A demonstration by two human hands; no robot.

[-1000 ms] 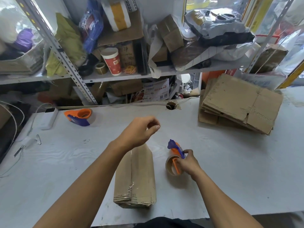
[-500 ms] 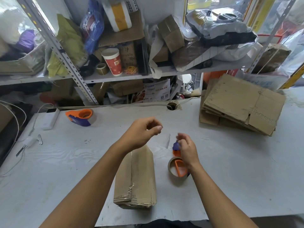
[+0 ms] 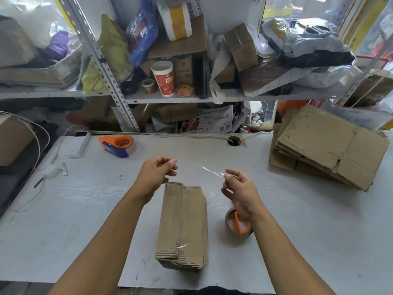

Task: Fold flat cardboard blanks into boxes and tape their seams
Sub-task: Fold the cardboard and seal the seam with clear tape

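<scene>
Box [image 3: 182, 226] lies mid-table near the front edge, seam taped | you've let go of the tape dispenser [image 3: 238, 223] beside it | right hand [image 3: 240, 192] now pinches a clear tape strip [image 3: 212, 171]; left hand [image 3: 156, 175] curled, apparently holding its other end | next seam ready.

On the bench [image 3: 308, 220], the box [image 3: 182, 226] lies centre, a tape dispenser [image 3: 238, 223] just right, flat blanks [image 3: 327, 147] stacked far right, another dispenser [image 3: 117, 144] behind left.

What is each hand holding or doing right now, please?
Left hand: fingers pinched on one end of a clear tape strip.
Right hand: pinches the strip's other end, above the box.
</scene>
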